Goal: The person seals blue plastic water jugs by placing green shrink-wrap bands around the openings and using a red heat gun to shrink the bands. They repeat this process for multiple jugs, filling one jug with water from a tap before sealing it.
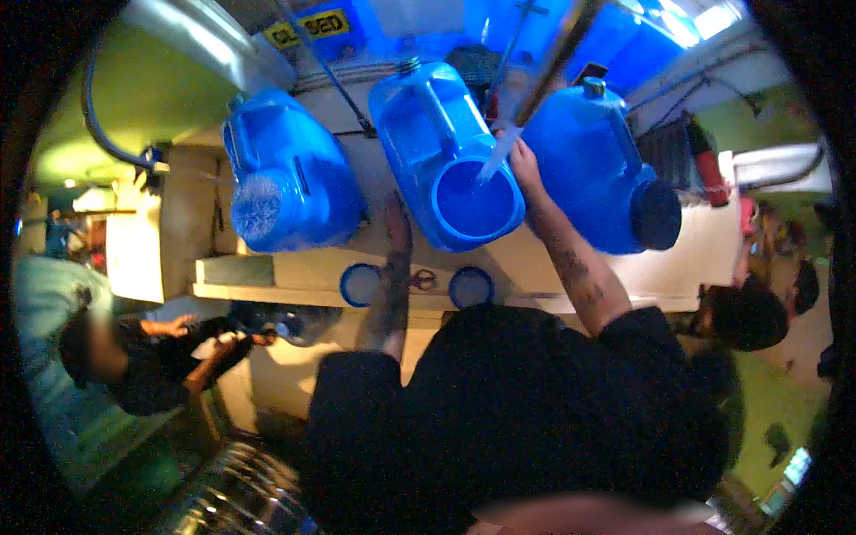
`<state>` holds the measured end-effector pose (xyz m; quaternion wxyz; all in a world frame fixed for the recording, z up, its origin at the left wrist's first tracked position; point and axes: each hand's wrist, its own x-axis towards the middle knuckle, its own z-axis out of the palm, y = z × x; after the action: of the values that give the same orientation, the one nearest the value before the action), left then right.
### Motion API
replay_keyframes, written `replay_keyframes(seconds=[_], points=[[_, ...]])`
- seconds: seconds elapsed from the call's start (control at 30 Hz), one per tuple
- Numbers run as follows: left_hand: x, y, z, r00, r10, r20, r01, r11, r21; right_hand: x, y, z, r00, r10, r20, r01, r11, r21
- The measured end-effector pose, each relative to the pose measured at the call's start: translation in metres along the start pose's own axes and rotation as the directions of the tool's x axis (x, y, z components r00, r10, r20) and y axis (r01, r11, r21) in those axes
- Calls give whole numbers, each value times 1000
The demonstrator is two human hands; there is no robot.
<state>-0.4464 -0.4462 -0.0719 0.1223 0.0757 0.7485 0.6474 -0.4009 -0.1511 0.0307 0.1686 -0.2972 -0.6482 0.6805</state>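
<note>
A large blue plastic water jug (428, 127) lies tilted in front of me, its round wide mouth (477, 199) facing me. A pale stream of water (498, 157) runs into that mouth from the end of a dark pipe or hose (558, 57). My right hand (525, 160) is at the jug's right side, close to the stream; its fingertips are partly hidden. My left hand (398, 224), dark and blurred, is beside the jug's lower left side. Two round blue lids (471, 287) (362, 285) lie on the ledge (555, 302) below, one partly behind my left forearm.
A second blue jug (314, 180) at left has froth at its mouth, with a hose (100, 127) spraying towards it. At right stands a third jug (575, 154) with a black cap (657, 214). People are at left (147, 374) and right (745, 317).
</note>
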Motion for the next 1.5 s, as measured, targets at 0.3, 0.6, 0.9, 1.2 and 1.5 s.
replay_keyframes(seconds=[0.3, 0.6, 0.9, 1.2, 1.5], points=[[-182, -26, -74, 920, -392, 20, 391, 910, -141, 152, 140, 14, 934, 81, 348, 312, 290, -905], [-187, 12, -14, 974, -170, 148, 186, 977, -101, 63, 168, -3, 996, -93, 7, 82, 833, -547], [-141, 209, 179, 855, 190, 483, -95, 972, -213, -200, 126, -252, 745, 364, 559, 143, 732, -667], [-40, 289, 310, 806, 84, 586, 106, 953, -283, -179, 170, -474, 962, 178, 208, -68, 891, -448], [-47, 293, 312, 860, -97, 502, 192, 971, -142, -47, 237, -594, 940, -317, 123, 339, 845, -414]])
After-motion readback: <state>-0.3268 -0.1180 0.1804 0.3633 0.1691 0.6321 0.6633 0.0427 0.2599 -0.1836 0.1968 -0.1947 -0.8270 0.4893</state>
